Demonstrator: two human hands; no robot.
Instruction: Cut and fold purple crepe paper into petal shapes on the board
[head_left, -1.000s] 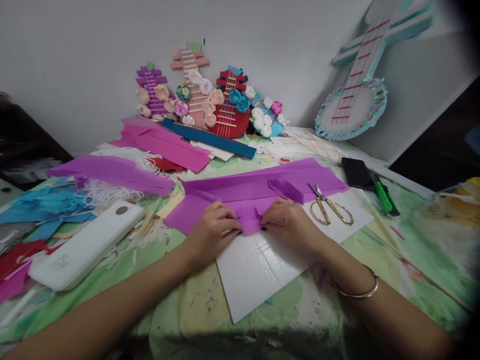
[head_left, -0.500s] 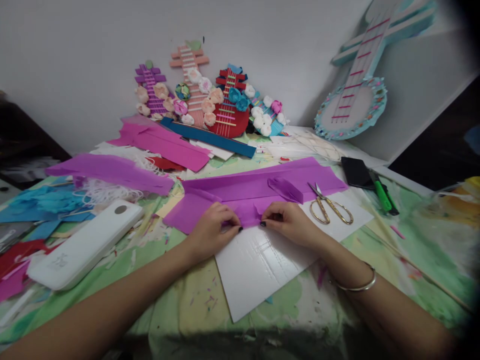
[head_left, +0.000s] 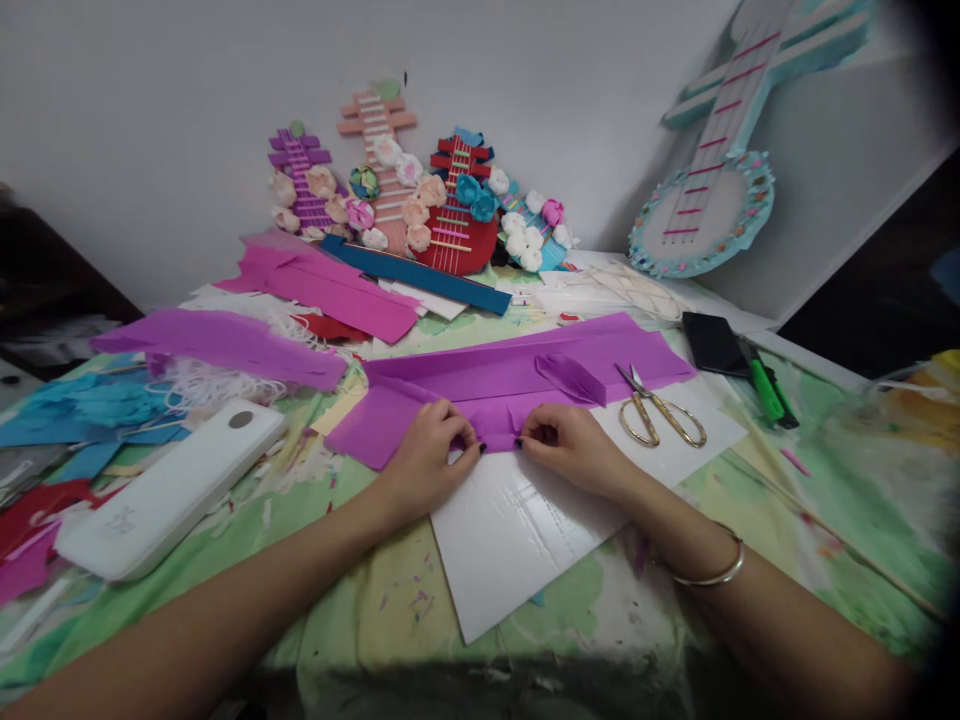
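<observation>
Between my two hands a small strip of purple crepe paper (head_left: 498, 438) is stretched at its lower edge. My left hand (head_left: 435, 452) is closed, thumb and fingers pinching the strip's left end. My right hand (head_left: 566, 445) pinches its right end, fingers curled. Under and behind the strip lies a larger purple sheet (head_left: 630, 345), with a folded purple piece (head_left: 570, 378) resting on it. A white board (head_left: 510, 560) is below my hands. Gold-handled scissors (head_left: 660, 405) lie slightly spread on the board, just right of my right hand.
A white oblong device (head_left: 172, 490) lies left. At right are a black phone-like slab (head_left: 712, 345), a green cutter (head_left: 763, 385) and a thin stick (head_left: 840, 540). Pink paper (head_left: 330, 290) and a blue strip (head_left: 420, 275) lie behind. Decorated paper instruments (head_left: 457, 210) lean on the wall.
Both hands have shifted very slightly, the right one a little to the left and closer to the left. The purple strip's lower edge now looks flatter and folded.
</observation>
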